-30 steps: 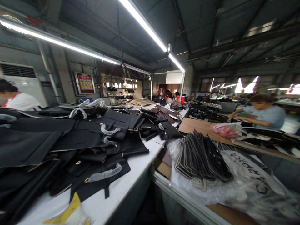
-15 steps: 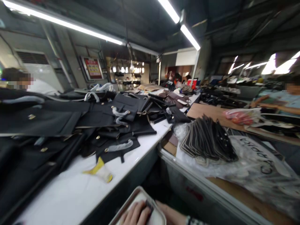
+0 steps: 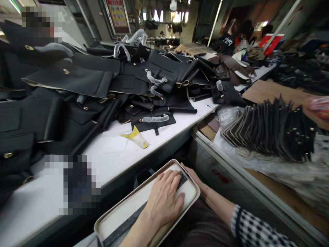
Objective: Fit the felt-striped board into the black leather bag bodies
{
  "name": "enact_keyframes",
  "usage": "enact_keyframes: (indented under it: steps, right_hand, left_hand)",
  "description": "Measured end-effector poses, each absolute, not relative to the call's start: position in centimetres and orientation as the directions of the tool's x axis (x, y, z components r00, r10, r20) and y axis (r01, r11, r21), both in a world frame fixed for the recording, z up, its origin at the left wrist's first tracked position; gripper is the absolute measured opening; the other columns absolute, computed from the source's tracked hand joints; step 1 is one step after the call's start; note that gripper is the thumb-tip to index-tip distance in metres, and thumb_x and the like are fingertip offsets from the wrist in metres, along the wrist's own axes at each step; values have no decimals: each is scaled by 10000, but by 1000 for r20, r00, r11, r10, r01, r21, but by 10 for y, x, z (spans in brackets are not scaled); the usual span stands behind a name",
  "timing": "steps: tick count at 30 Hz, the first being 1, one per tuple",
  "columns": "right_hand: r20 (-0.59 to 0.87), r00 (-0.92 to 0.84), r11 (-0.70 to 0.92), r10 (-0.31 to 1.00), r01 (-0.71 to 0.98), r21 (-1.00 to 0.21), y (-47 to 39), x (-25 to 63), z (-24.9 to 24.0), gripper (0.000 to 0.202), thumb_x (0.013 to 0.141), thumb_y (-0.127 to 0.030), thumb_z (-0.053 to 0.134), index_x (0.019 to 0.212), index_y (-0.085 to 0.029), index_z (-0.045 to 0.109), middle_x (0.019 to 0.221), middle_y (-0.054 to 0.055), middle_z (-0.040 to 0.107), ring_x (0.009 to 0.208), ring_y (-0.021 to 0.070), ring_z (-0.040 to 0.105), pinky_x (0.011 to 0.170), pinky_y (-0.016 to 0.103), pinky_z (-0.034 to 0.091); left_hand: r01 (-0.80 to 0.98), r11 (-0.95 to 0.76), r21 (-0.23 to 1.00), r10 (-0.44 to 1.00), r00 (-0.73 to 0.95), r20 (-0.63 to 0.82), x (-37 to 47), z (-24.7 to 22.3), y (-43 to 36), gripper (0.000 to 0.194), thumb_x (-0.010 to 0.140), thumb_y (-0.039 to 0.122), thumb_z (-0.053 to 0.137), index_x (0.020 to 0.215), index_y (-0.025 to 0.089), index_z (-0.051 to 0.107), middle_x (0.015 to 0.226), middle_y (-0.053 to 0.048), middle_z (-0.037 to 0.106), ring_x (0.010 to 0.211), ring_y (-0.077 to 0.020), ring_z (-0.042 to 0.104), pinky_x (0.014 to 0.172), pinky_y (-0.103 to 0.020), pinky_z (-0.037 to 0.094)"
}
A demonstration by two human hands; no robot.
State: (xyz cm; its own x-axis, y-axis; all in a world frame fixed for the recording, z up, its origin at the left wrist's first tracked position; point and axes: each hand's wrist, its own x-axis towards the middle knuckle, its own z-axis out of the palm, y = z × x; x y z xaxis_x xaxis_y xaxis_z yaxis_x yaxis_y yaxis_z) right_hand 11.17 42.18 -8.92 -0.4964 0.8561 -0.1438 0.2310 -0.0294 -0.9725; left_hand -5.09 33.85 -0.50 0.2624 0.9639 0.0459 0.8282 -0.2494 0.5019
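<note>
We appear to be steadying the rimmed panel point(image 3: 133, 206), lower centre: left hand point(image 3: 166, 192) spread flat on it, right hand point(image 3: 193, 174) at its edge, grip hidden. We judge the next move calls for firm edge support.

A bare strip of white surface point(image 3: 113, 151) lies open along its near edge, broken by a yellow-and-white scrap point(image 3: 137, 137) and a pixelated dark patch point(image 3: 78, 181). Heaped black pieces point(image 3: 84, 75) close off the far side. Between the surface and a grey bin point(image 3: 205, 161), a dark gap narrows away past the rimmed pale piece point(image 3: 128, 212). The left hand point(image 3: 166, 195) covers part of its interior; the right hand point(image 3: 190, 173) and forearm fill room beside the bin, where stacked flaps point(image 3: 269, 130) block passage above.
</note>
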Motion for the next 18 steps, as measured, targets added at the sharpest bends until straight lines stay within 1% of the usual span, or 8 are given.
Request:
enact_keyframes:
  steps: [2, 5, 7, 8, 12, 13, 15, 18]
  right_hand:
    - [-231, -462, -128, 856, 243, -962, 423, 120, -79, 635, 940, -681, 363, 1100, -154, 679, 999, 119, 698, 889, 257, 661, 708, 356, 547]
    - [-298, -425, -182, 855, 292, -939, 421, 136, -55, 562, 944, -630, 412, 1194, -184, 645, 1157, 104, 665, 1055, 260, 618, 857, 356, 514]
    - [-237, -435, -65, 869, 373, -925, 424, 139, -39, 455, 947, -545, 479, 1210, -209, 637, 1227, 85, 633, 1132, 242, 575, 964, 343, 459]
    - [-193, -448, 13, 873, 417, -909, 427, 136, -33, 419, 945, -508, 499, 1213, -216, 634, 1238, 78, 623, 1118, 229, 576, 967, 331, 452]
    - [-83, -562, 265, 823, 510, -818, 452, 105, -24, 380, 930, -411, 540, 1255, -226, 609, 1201, 68, 626, 887, 185, 608, 813, 300, 485]
    - [-68, -605, 321, 794, 510, -798, 459, 96, -25, 337, 934, -387, 532, 1209, -221, 635, 1142, 59, 647, 861, 179, 605, 802, 295, 476]
    - [-60, -679, 398, 732, 498, -770, 468, 81, -26, 252, 952, -343, 489, 1001, -205, 694, 948, 36, 678, 814, 171, 598, 769, 279, 451]
    - [-101, -722, 422, 685, 506, -753, 475, 70, -28, 309, 955, -306, 456, 728, -190, 631, 703, -2, 619, 673, 145, 553, 639, 253, 394]
  left_hand:
    - [825, -257, 502, 959, 281, 28, -54, -4, 343, 306, 896, 294, 526, 1193, 218, 520, 1293, -43, 554, 1211, -231, 473, 1046, -423, 362]
    - [839, -282, 466, 949, 316, 5, -56, 1, 352, 199, 913, 257, 491, 1097, 217, 552, 1200, -51, 557, 1102, -234, 520, 918, -404, 442]
    - [852, -295, 432, 945, 327, -1, -55, 3, 356, 161, 900, 244, 499, 1043, 208, 562, 1139, -63, 558, 1052, -245, 528, 869, -407, 459]
    - [855, -299, 423, 944, 331, -2, -55, 3, 356, 154, 894, 246, 506, 1030, 202, 563, 1114, -68, 560, 1040, -251, 527, 865, -412, 461]
    - [846, -297, 443, 946, 324, 15, -52, -2, 352, 214, 875, 248, 530, 1079, 188, 554, 1150, -86, 553, 1099, -265, 501, 938, -437, 445]
    - [843, -296, 449, 947, 320, 23, -52, -3, 351, 227, 871, 245, 533, 1090, 188, 550, 1173, -89, 547, 1125, -267, 491, 959, -440, 437]
    - [841, -292, 455, 950, 310, 35, -52, -5, 349, 206, 867, 251, 538, 1063, 191, 551, 1188, -89, 542, 1145, -271, 479, 978, -444, 430]
    - [847, -282, 451, 954, 296, 41, -53, -5, 350, 144, 860, 268, 545, 986, 199, 550, 1151, -84, 548, 1121, -276, 484, 966, -447, 440]
